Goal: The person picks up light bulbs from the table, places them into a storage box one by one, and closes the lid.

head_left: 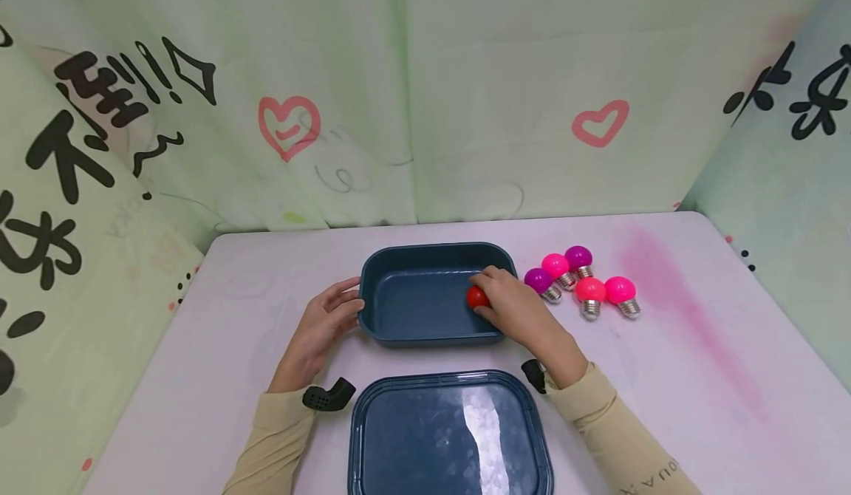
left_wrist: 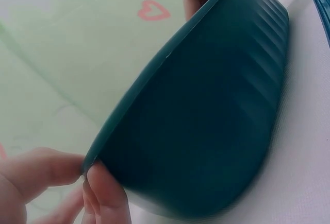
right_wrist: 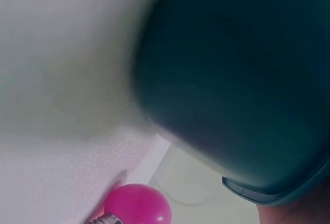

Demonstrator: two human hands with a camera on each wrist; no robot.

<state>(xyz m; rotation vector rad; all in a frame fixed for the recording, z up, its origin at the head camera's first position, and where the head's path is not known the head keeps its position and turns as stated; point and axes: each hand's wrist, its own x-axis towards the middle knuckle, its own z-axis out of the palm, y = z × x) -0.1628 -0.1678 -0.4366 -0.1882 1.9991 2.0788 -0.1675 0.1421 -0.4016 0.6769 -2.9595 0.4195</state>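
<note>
A dark blue rectangular container (head_left: pixel 419 306) sits open on the table. My left hand (head_left: pixel 322 326) is at its left end, and in the left wrist view thumb and fingers (left_wrist: pixel 107 190) pinch the rim. My right hand (head_left: pixel 517 309) reaches over the right end and grips a round red light bulb (head_left: pixel 476 297) inside the container. The bulb's base is hidden by the fingers. Beside the container, on the right, lie several pink and purple light bulbs (head_left: pixel 590 289) with silver screw bases. One pink bulb (right_wrist: pixel 138 203) shows low in the right wrist view.
In front of the container lies a flat dark blue lid (head_left: pixel 412 436), between the forearms. The white table (head_left: pixel 691 406) has a pink smear at the right. A pale green curtain (head_left: pixel 465 162) with hearts and black characters hangs behind and at both sides.
</note>
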